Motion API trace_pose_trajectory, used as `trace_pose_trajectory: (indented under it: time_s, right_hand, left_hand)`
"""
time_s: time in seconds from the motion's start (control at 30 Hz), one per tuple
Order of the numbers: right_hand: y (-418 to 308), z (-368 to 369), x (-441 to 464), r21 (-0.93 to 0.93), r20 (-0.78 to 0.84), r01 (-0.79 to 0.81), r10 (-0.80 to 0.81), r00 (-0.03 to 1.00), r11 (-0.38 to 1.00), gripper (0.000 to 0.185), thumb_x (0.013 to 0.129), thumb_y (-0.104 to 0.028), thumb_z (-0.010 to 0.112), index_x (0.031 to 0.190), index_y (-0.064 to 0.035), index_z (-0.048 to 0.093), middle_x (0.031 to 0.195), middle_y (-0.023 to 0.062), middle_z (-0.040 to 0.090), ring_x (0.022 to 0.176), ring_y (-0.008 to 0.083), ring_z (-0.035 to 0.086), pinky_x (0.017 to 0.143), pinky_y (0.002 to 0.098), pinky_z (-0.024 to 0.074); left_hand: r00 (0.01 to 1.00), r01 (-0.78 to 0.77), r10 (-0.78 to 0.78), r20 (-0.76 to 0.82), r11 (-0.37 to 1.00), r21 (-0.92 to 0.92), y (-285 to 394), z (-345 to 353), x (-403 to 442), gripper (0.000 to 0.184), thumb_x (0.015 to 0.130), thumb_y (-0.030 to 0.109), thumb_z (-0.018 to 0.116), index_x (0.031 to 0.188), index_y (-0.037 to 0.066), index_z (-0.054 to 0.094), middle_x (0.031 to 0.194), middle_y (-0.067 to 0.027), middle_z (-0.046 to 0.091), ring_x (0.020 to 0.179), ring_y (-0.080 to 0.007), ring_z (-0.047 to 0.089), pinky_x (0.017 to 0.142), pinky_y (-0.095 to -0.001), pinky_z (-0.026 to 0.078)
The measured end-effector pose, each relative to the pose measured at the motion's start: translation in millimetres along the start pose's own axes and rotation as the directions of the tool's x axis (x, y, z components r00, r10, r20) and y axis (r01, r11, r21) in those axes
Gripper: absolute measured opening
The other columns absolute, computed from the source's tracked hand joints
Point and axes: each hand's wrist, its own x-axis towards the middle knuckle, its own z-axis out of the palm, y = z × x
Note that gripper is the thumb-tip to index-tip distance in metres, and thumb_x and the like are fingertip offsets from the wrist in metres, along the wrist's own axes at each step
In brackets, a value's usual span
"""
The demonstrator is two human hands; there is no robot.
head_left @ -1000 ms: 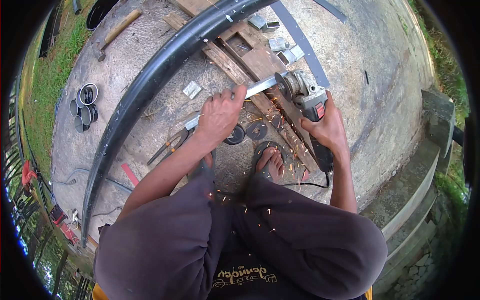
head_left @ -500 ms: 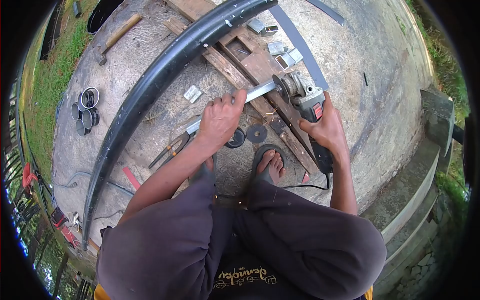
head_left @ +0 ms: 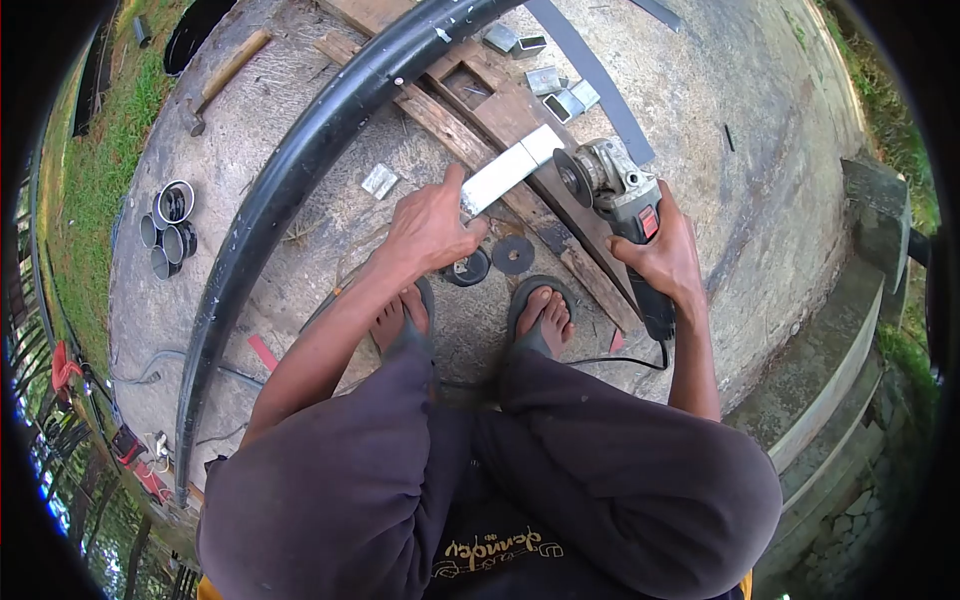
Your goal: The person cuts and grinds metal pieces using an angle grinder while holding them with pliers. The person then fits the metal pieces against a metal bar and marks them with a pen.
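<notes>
My left hand (head_left: 432,222) is closed around a bright metal tube (head_left: 500,178), whose broad shiny face is turned up. A thin dark line crosses the tube near its far end. The tube lies over the wooden planks (head_left: 548,222). My right hand (head_left: 662,245) grips an angle grinder (head_left: 634,208) by its body. The grinder's disc (head_left: 572,180) stands close to the tube's far end; whether they touch I cannot tell. A loose cutting disc (head_left: 513,255) lies on the ground between my hands, beside a round black item (head_left: 468,266).
A long curved black pipe (head_left: 290,170) arches across the left. Several short metal tube pieces (head_left: 572,102) lie beyond the planks, near a flat grey strip (head_left: 590,75). A hammer (head_left: 228,80) and several pipe rings (head_left: 170,232) are at left. The grinder's cord (head_left: 620,359) runs by my foot.
The tube has been turned so its broad face shows, and my left hand has rolled with it. The grinder has shifted slightly right and down. Sparks seen before are gone.
</notes>
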Motion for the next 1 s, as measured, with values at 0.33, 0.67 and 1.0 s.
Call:
trace_pose_trajectory:
  time_s: [0.33,0.67,1.0]
  right_hand:
    - [-14,8,12,-0.003,0.038,0.047,-0.047,0.998,0.999,0.093,0.067,-0.022,0.081,0.143,0.0154,0.044,0.100,0.0326,0.072,0.097,0.0427,0.073,0.088,0.0443,0.0559]
    - [-15,10,18,-0.032,0.060,0.061,-0.059,0.996,0.998,0.094,0.067,-0.022,0.080,0.143,0.0176,0.043,0.098,0.0345,0.071,0.094,0.0440,0.074,0.087,0.0448,0.0566]
    - [-13,12,20,-0.042,0.060,0.061,-0.058,0.996,0.997,0.093,0.068,-0.022,0.079,0.143,0.0180,0.041,0.101,0.0363,0.071,0.098,0.0457,0.074,0.091,0.0454,0.0564]
  left_hand:
    - [0.996,0.043,-0.042,-0.075,0.999,0.004,-3,-1,8,0.043,0.078,0.017,0.076,0.110,-0.009,0.063,0.094,-0.0334,0.071,0.094,-0.0486,0.072,0.085,-0.0529,0.056]
    - [0.996,0.072,-0.072,-0.050,0.997,0.004,-7,1,11,0.041,0.078,0.015,0.076,0.109,-0.009,0.065,0.094,-0.0326,0.072,0.094,-0.0464,0.073,0.085,-0.0506,0.057]
    - [0.996,0.081,-0.082,-0.030,0.996,-0.037,-10,3,15,0.038,0.076,0.016,0.074,0.104,-0.009,0.068,0.096,-0.0331,0.071,0.096,-0.0469,0.072,0.087,-0.0505,0.056]
